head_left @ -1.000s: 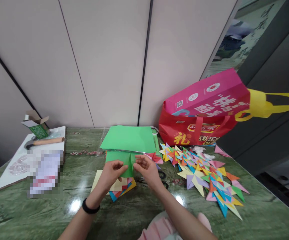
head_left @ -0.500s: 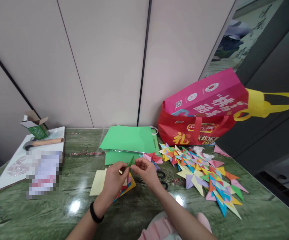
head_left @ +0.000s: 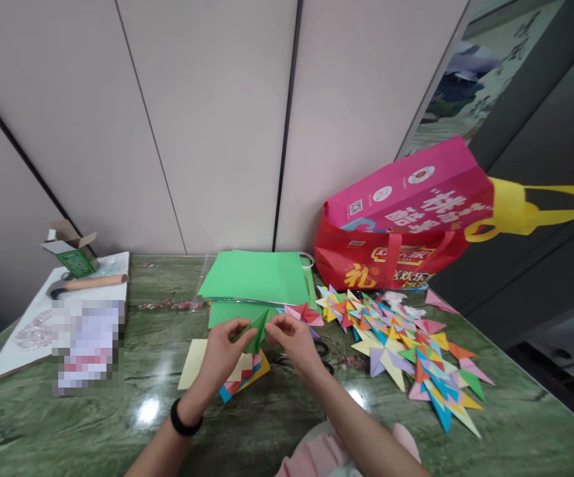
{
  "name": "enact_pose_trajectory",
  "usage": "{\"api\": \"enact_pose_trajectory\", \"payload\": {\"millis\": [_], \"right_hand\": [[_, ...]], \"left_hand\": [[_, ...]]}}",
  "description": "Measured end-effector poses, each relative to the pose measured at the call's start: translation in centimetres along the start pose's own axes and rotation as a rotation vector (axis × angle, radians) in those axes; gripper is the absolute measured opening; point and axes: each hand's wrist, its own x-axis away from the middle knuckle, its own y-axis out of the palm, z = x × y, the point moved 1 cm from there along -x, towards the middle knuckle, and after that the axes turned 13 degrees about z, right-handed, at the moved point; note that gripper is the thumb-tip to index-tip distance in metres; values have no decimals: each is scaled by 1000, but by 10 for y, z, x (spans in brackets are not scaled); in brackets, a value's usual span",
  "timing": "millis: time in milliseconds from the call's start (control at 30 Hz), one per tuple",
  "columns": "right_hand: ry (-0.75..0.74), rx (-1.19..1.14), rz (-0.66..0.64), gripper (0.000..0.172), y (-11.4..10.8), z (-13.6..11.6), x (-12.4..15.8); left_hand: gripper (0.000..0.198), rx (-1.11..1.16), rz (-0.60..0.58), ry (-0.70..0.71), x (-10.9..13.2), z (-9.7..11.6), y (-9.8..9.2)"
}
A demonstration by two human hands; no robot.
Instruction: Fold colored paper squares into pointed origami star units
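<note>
Both my hands pinch a small folded green paper (head_left: 257, 330) above the green marble table (head_left: 93, 424). My left hand (head_left: 223, 350), a black band on its wrist, grips the paper's left side. My right hand (head_left: 294, 339) grips its right edge with closed fingers. Under the hands lies a small stack of coloured paper squares (head_left: 239, 374) with a pale yellow sheet (head_left: 192, 358) on the left. Behind them sits a pile of larger green sheets (head_left: 257, 277).
A heap of multicoloured folded paper stars (head_left: 400, 341) spreads to the right. A red and pink shopping bag (head_left: 406, 225) with a yellow handle stands at the back right. At the left lies a white board (head_left: 28, 324) with a hammer (head_left: 88, 283) and a small green box (head_left: 73, 255).
The green paper, partly unfolded a second ago, was folded into a narrow piece and now shows a wider triangular face. My hands stayed in the same spot, close together.
</note>
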Motion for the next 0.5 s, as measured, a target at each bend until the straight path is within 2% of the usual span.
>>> {"api": "enact_pose_trajectory", "payload": {"millis": [100, 167, 300, 400, 500], "right_hand": [[70, -38, -13, 31, 1, -1, 1], [115, -59, -11, 31, 2, -1, 2], [77, -9, 25, 26, 1, -2, 2], [-60, 111, 32, 18, 1, -4, 4], [-203, 210, 11, 10, 1, -6, 7]], "left_hand": [[21, 117, -35, -133, -3, -2, 0], [21, 133, -25, -134, -3, -4, 1], [18, 54, 39, -8, 0, -7, 2], [17, 19, 52, 96, 2, -7, 1], [11, -53, 118, 294, 3, -4, -2]]}}
